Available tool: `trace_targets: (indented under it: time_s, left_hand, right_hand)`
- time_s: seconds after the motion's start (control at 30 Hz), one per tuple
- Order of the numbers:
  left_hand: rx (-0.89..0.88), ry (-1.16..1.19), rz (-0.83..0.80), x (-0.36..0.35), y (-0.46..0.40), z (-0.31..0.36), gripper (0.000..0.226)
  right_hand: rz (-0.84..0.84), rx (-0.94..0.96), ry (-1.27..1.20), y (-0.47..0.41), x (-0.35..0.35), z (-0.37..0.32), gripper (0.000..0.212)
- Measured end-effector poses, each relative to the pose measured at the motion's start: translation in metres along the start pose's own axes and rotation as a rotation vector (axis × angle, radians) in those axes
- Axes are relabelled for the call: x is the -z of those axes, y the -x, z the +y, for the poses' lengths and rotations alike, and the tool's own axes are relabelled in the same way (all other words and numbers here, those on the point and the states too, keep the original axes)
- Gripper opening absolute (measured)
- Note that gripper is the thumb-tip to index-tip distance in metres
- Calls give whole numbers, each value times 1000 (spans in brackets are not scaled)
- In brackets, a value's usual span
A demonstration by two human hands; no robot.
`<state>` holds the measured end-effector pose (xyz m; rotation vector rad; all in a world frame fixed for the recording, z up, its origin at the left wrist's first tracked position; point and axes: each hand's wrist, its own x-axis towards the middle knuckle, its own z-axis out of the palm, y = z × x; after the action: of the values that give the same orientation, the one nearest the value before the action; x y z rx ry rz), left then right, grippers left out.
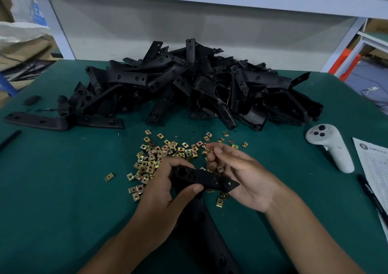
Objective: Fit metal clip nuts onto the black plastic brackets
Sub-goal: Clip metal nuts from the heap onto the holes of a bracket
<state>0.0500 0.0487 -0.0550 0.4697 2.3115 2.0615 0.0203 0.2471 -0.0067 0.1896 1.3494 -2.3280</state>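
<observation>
Your left hand grips black plastic bracket above green mat; right hand pinches clip nut at fingertips, just above bracket. Bracket stiff, light: hold near bend. Nut tiny, springy, slippery: pinch by edges.

A green-covered table carries everything, with a big heap of black plastic brackets at its far middle — the landmark here. Just in front of the heap lies a scatter of brass-coloured clip nuts; to the heap's left a lone bracket lies flat. To the heap's right, nearer the edge, rest a white handheld controller, a printed sheet and a black pen.
</observation>
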Motion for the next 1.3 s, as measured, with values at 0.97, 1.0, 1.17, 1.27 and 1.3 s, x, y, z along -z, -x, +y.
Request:
trace_targets:
  time_s: [0.97, 1.0, 1.17, 1.27, 1.3]
  left_hand:
    - [-24, -15, -64, 1, -1, 10, 37]
    - [-12, 19, -51, 1, -2, 8, 39]
    - [-26, 38, -34, 2, -3, 4, 36]
    - [-10, 44, -55, 3, -4, 4, 34]
    - [-6, 52, -57, 3, -4, 3, 33]
  right_hand:
    - [-213, -15, 194, 15, -7, -2, 10]
    - [-201, -16, 197, 15, -7, -2, 11]
    - [-150, -3, 280, 16, -4, -6, 13]
    - [-157, 30, 286, 16, -5, -9, 13]
    - [-163, 50, 282, 16, -5, -10, 12]
